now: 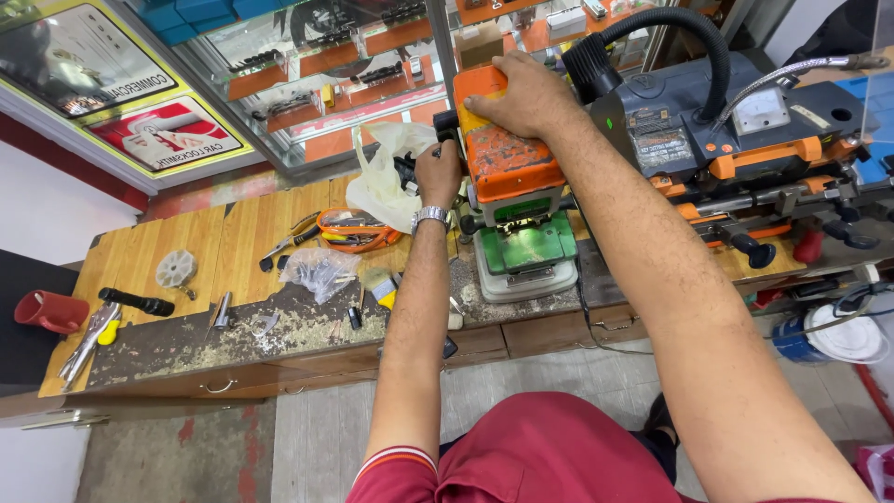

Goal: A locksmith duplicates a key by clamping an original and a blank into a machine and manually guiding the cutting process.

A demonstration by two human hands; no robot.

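Observation:
My right hand (518, 93) lies flat on the orange top cover of a green and orange key-cutting machine (513, 200) on the wooden workbench (186, 251), fingers curled over its far edge. My left hand (439, 173), with a metal wristwatch, is closed around a black knob or handle on the machine's left side. What exactly the fingers grip is partly hidden.
A second, dark blue and orange machine (745, 140) with a black hose stands at the right. On the bench lie a white plastic bag (384, 177), an orange tray of tools (352, 229), a bag of keys (318, 270), pliers (88, 337), a red cup (48, 310) and metal filings. A glass display case (354, 65) stands behind.

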